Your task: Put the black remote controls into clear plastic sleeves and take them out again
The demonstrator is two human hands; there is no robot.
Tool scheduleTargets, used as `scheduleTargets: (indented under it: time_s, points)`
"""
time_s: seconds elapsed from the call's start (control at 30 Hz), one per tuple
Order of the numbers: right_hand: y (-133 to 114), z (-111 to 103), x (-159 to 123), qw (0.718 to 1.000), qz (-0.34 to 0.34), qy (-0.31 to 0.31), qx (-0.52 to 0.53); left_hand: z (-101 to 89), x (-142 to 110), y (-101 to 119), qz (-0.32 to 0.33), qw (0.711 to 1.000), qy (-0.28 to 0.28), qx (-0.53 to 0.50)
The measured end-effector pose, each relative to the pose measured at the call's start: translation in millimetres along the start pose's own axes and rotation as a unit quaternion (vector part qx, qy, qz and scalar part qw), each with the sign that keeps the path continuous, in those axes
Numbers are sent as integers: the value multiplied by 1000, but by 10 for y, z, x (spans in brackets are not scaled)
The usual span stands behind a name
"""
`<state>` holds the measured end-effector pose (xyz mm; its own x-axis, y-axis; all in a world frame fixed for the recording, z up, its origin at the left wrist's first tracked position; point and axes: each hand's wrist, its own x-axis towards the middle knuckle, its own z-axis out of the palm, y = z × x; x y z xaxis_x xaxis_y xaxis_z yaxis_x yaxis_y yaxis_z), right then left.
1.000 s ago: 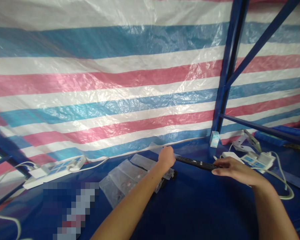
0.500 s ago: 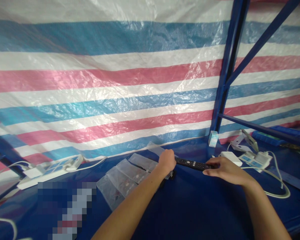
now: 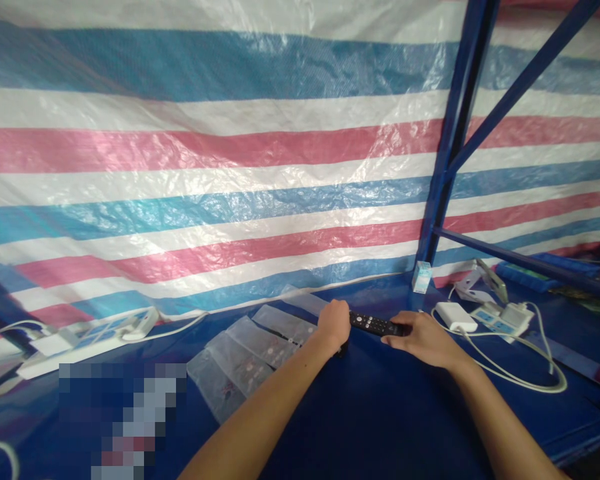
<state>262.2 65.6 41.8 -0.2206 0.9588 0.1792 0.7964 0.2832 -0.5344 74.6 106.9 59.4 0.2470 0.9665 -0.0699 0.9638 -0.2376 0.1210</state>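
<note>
A black remote control [image 3: 373,324] is held near the centre of the frame, slanting slightly down to the right. Its right end is pinched between the thumb and fingers of the right hand [image 3: 416,337]; its left end is met by the left hand [image 3: 334,325], which is clenched on a clear bag [image 3: 305,302], the fingers mostly hidden. The hands are apart, bridged by the remote. Left of centre, overlapping plastic sleeves [image 3: 235,360] are laid on the blue surface [image 3: 395,413]. A white power strip [image 3: 93,341] is set at the left, and a white adapter [image 3: 456,317] at the right. A small box [image 3: 422,277] is stood by the blue post [image 3: 445,160], before a striped sheet [image 3: 205,153].
</note>
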Motion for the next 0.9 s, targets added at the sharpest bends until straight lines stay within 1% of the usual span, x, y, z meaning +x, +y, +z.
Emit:
scheduleTargets:
  time_s: [0.1,0.17,0.23,0.3,0.4,0.5,0.63,0.83,0.9]
  points:
    - [-17,111,47,1000,2,13,-6,12,-15,73,30,999,15,-3]
    - [-13,188,79,999,17,24,-13,29,-22,123,46,999,21,-7]
    - [13,235,98,999,33,18,-4,51,-21,159,52,998,24,-12]
    - [60,232,100,999,34,-18,38,75,-11,173,52,998,25,-16]
    - [140,161,85,991,28,-86,98,105,2,155,54,998,23,-24]
    - [185,108,78,989,47,-104,97,128,-1,120,60,997,24,-36]
    - [179,153,95,991,39,-85,92,151,-18,101,68,996,29,-53]
    - [174,274,152,996,-4,-22,91,163,-68,146,93,992,35,-79]
    - [158,310,168,997,-11,0,71,159,-94,188,105,990,32,-87]
